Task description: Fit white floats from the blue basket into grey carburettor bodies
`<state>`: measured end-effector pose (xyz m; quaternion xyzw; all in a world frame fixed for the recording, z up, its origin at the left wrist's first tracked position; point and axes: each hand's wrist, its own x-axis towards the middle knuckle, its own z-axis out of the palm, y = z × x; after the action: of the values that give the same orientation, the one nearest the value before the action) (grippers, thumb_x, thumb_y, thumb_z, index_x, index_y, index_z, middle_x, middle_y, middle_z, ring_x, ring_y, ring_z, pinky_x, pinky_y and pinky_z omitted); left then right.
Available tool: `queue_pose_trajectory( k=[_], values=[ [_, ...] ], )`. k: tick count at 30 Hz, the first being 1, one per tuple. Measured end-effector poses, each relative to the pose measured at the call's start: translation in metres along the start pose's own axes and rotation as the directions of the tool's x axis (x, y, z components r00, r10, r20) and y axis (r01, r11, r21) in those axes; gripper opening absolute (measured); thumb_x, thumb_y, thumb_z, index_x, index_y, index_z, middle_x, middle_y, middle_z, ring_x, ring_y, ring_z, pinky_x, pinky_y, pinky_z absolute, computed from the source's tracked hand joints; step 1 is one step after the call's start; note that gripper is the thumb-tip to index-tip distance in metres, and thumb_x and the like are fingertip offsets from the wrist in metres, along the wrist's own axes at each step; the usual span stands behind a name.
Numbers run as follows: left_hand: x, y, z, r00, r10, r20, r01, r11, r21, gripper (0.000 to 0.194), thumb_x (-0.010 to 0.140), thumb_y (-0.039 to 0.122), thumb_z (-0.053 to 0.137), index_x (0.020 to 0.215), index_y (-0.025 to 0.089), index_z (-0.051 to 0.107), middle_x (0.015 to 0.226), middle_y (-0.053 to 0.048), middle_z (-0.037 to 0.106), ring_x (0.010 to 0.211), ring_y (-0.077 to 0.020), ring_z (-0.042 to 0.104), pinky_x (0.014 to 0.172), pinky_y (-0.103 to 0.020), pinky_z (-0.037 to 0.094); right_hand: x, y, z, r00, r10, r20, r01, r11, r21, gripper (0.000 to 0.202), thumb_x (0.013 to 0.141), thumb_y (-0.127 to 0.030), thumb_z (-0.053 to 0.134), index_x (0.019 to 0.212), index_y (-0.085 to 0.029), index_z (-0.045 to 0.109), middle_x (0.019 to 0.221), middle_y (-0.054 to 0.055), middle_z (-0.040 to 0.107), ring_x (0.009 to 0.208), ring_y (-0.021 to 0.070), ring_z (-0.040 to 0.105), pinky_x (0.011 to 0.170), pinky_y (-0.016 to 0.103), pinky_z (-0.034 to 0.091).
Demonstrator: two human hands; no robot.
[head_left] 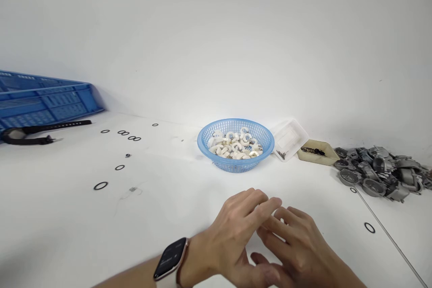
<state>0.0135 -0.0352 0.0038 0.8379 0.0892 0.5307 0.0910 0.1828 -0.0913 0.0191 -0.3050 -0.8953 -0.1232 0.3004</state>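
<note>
While the blue mesh basket (pixel 238 165) is parked on the white table (pixel 175 216) just past the hands, loaded with white curved pieces (pixel 236 146), both hands are held up close together in front of it. The left hand (pixel 232 225) is kept about half open, fingers bent and thumb spread well off them; the right hand (pixel 300 243) is seen partly open too, fingers loosely curled. Fingertips are overlapped, and whether anything tiny is tucked in there can't be told, tbh. A smartwatch (pixel 172 258) is worn on the left wrist, with screen text too blurry to be read. To the basket's right, a white tray (pixel 297 137), a beige tray (pixel 303 157) and a heap of gray metal parts (pixel 381 171) are lined up. Black rings (pixel 101 186) are scattered off left, near a black strap (pixel 23 133) and blue crate (pixel 67 103).
</note>
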Motion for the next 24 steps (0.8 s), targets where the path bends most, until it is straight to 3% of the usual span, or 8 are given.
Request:
queue_pose_trajectory(
  k=[5,8,12,15,18,21,24],
  values=[
    [-0.002,0.000,0.000,1.000,-0.002,-0.003,0.002,1.000,0.016,0.067,0.097,0.068,0.031,0.136,0.016,0.044,0.078,-0.002,0.053,0.060,-0.0165,0.050,0.051,-0.029,0.042,0.001,0.002,0.000,1.000,0.019,0.021,-0.019,1.000,-0.007,0.016,0.097,-0.027,0.051,0.093,-0.020,0.065,0.088,0.006,0.073,0.067,0.0190,0.059,0.053,0.030,0.045],
    [-0.006,0.003,-0.001,0.999,0.014,0.032,-0.015,0.999,0.051,0.071,0.097,0.071,0.026,0.138,0.015,0.042,0.083,-0.004,0.056,0.062,-0.0179,0.053,0.053,-0.031,0.045,-0.002,0.016,-0.004,0.999,0.048,-0.025,-0.050,0.993,-0.104,0.021,0.098,-0.030,0.052,0.106,-0.017,0.065,0.107,0.014,0.074,0.073,0.0210,0.066,0.057,0.031,0.052],
    [-0.007,0.005,-0.004,0.998,0.044,0.042,-0.047,0.997,0.069,0.069,0.097,0.070,0.028,0.138,0.016,0.044,0.089,-0.007,0.057,0.068,-0.0197,0.055,0.058,-0.034,0.047,-0.005,0.038,-0.012,0.994,0.058,-0.096,-0.075,0.979,-0.190,0.014,0.097,-0.027,0.057,0.100,-0.016,0.064,0.122,0.019,0.071,0.064,0.0162,0.063,0.054,0.029,0.051],
    [-0.002,0.003,-0.009,0.990,-0.135,-0.047,0.131,0.988,-0.084,0.057,0.101,0.062,0.032,0.133,0.018,0.047,0.090,-0.006,0.054,0.074,-0.0201,0.054,0.063,-0.034,0.048,-0.004,0.038,-0.015,0.995,0.020,-0.100,-0.039,0.980,-0.195,0.012,0.095,-0.026,0.060,0.096,-0.015,0.066,0.123,0.017,0.072,0.062,0.0156,0.060,0.054,0.030,0.051],
    [0.002,0.001,-0.014,0.928,-0.344,-0.144,0.302,0.919,-0.253,0.048,0.104,0.057,0.030,0.123,0.020,0.054,0.086,-0.004,0.051,0.075,-0.0195,0.050,0.067,-0.036,0.047,-0.001,0.027,-0.015,0.991,-0.056,-0.119,0.031,0.978,-0.206,0.012,0.093,-0.024,0.060,0.092,-0.015,0.067,0.122,0.016,0.073,0.062,0.0163,0.059,0.052,0.031,0.049],
    [0.001,0.002,-0.015,0.942,-0.239,-0.235,0.177,0.950,-0.257,0.047,0.101,0.058,0.036,0.123,0.021,0.055,0.093,-0.006,0.053,0.085,-0.0237,0.053,0.075,-0.042,0.048,-0.001,0.015,-0.014,0.987,-0.112,-0.112,0.090,0.978,-0.188,0.014,0.093,-0.025,0.060,0.089,-0.015,0.069,0.124,0.013,0.073,0.062,0.0160,0.058,0.050,0.032,0.048],
    [-0.004,0.004,-0.013,0.970,-0.092,-0.225,0.042,0.975,-0.217,0.060,0.098,0.068,0.033,0.133,0.022,0.051,0.103,-0.009,0.055,0.091,-0.0266,0.058,0.076,-0.043,0.052,-0.004,0.007,-0.015,0.993,-0.106,-0.057,0.097,0.985,-0.146,0.012,0.091,-0.024,0.063,0.092,-0.015,0.070,0.128,0.011,0.071,0.064,0.0157,0.057,0.051,0.032,0.048]
  ],
)
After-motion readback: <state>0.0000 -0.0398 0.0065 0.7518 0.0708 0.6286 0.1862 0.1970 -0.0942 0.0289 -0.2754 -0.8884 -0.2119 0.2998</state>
